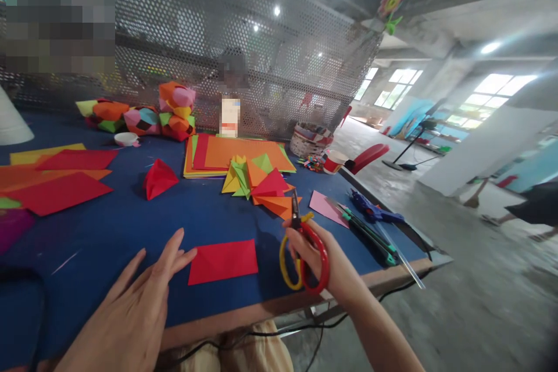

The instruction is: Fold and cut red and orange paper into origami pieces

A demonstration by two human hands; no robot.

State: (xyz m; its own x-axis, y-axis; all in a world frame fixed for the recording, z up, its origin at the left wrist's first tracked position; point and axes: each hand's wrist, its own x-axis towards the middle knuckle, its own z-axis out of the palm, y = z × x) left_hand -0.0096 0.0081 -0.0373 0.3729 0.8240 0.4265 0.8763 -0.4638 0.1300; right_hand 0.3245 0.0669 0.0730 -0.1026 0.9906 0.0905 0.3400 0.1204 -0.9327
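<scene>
A red paper rectangle [224, 261] lies flat near the front edge of the blue table. My left hand [143, 296] is beside its left end, fingers spread, with a fingertip at the paper's upper left corner. To the right of the paper, my right hand [311, 250] holds scissors [320, 267] with one red and one yellow handle loop, blades pointing away from me. Beyond the scissors lie several folded paper pieces [265, 183] in orange, red, green and yellow. A red folded paper shape [160, 179] stands alone at centre left.
A stack of coloured paper [244, 151] lies at the back, beside folded paper balls [176, 110]. Loose sheets [65, 186] cover the left. On the right are a pink paper [326, 208], a utility knife [368, 232], a blue glue gun [375, 209] and a paper cup [334, 161].
</scene>
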